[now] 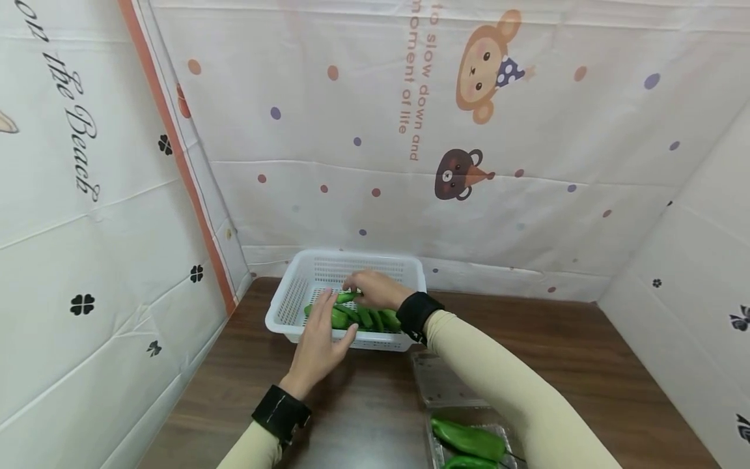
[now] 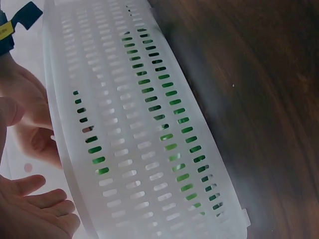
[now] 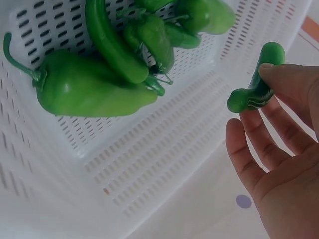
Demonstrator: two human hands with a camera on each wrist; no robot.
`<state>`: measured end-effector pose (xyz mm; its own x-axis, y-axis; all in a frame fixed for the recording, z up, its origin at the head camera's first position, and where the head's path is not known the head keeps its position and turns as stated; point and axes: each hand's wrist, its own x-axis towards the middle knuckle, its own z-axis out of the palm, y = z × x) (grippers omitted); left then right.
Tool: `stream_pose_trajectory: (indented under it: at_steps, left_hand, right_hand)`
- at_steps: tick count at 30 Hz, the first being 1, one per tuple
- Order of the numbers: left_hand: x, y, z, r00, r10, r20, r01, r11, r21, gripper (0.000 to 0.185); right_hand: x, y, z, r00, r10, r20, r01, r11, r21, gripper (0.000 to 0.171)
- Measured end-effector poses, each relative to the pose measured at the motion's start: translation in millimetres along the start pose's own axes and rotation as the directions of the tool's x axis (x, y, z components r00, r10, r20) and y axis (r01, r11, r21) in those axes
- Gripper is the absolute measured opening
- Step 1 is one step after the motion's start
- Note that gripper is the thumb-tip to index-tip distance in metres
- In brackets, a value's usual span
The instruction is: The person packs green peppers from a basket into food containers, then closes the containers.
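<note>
My right hand (image 1: 377, 290) is over the white slotted plastic basket (image 1: 278, 324). Between thumb and fingers it pinches a short, bent green pepper (image 3: 271, 55), held above the basket's inside in the right wrist view. Several other green peppers lie in the basket, among them a broad one with a long stem (image 3: 89, 89) and a slim curved one (image 3: 112, 47). At the basket's front left side is my left hand (image 1: 319, 348), its fingers extended and thumb spread, holding nothing. The left wrist view shows the basket's outer wall (image 2: 119, 149), with green behind its slots.
Front right on the brown wooden table (image 1: 363, 417) stands a clear plastic container (image 1: 432, 449) with long green peppers (image 1: 469, 440). Its clear lid (image 1: 442, 381) lies toward the basket, partly under my right forearm. Printed white cloth (image 1: 351, 98) hangs behind and at both sides.
</note>
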<state>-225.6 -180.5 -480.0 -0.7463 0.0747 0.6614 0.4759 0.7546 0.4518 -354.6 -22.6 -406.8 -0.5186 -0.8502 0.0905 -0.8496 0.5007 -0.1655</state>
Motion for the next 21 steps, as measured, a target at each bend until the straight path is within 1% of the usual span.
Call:
stream_pose_trajectory:
  at_steps: [4, 8, 13, 18, 21]
  left_hand:
    - [-1.0, 2.7, 3.1, 1.000, 0.014, -0.001, -0.014, 1.000, -0.005, 0.074]
    - [-4.1, 6.5, 6.5, 0.999, 0.037, 0.010, -0.037, 0.999, -0.013, 0.076]
    - [-8.7, 11.3, 11.7, 0.997, 0.069, 0.024, -0.069, 0.997, -0.016, 0.078]
    - [-8.7, 18.6, 13.7, 0.996, 0.093, 0.015, -0.093, 0.995, -0.041, 0.080]
    - [-7.9, 25.1, 13.7, 0.995, 0.101, 0.022, -0.099, 0.993, -0.060, 0.080]
  right_hand:
    - [-10, -1, -2, 1.000, 0.009, -0.016, -0.009, 1.000, 0.014, 0.029]
    - [-20, -1, -2, 0.999, 0.003, -0.045, -0.003, 1.000, 0.001, 0.025]
    - [-33, -3, -5, 0.998, 0.014, -0.060, -0.014, 1.000, -0.004, 0.025]
    - [-45, -5, -12, 0.996, 0.037, -0.077, -0.038, 0.999, -0.008, 0.025]
    - [-53, -5, -15, 0.995, 0.036, -0.096, -0.037, 0.999, -0.010, 0.025]
